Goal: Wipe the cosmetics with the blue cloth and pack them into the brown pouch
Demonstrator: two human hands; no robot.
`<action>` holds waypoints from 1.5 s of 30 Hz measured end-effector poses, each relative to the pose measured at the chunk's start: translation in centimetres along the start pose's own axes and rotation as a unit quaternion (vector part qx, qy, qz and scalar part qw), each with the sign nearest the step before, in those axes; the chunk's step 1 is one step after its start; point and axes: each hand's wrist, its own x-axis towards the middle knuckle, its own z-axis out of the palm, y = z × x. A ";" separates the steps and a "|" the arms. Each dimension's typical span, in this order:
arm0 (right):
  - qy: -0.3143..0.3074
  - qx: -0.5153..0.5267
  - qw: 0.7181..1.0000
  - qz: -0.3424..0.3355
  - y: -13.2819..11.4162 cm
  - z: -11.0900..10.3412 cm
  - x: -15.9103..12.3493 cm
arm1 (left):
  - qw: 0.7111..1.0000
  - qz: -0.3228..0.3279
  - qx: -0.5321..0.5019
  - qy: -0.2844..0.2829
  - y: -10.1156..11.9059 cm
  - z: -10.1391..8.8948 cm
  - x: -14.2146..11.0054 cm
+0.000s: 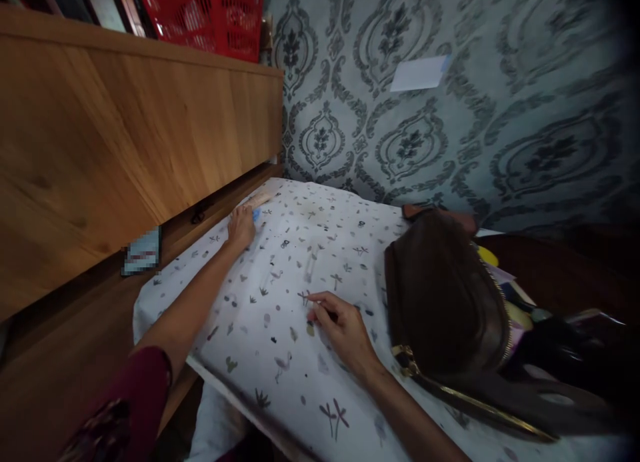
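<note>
A white cloth (pixel 300 262) printed with small flowers and birds covers a padded board. My left hand (pixel 241 226) reaches to its far left edge, fingers curled over a small blue thing (pixel 257 215) beside a pale wooden stick (pixel 259 199). My right hand (pixel 336 323) rests on the middle of the cloth, fingers pinched together on a thin dark object I cannot make out. A dark red sleeve covers my left upper arm.
A brown leather handbag (pixel 445 295) with a gold-trimmed strap lies on the cloth's right side. A wooden cabinet (pixel 125 135) stands along the left, with a red plastic basket (pixel 210 15) on top. Patterned wallpaper (pixel 450 115) with a white note rises behind. Mixed items lie at right.
</note>
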 end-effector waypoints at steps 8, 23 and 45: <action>-0.003 -0.017 1.000 0.005 0.6 -0.1 0.1 | 0.998 -0.046 -0.007 0.033 -1.5 2.6 2.6; -0.006 -0.049 0.999 0.019 1.0 -0.1 0.0 | 0.992 -0.097 -0.060 0.061 -1.9 4.0 3.8; -0.007 -0.009 1.000 0.011 0.2 -0.1 -0.2 | 0.994 -0.021 -0.098 -0.039 0.0 3.1 2.7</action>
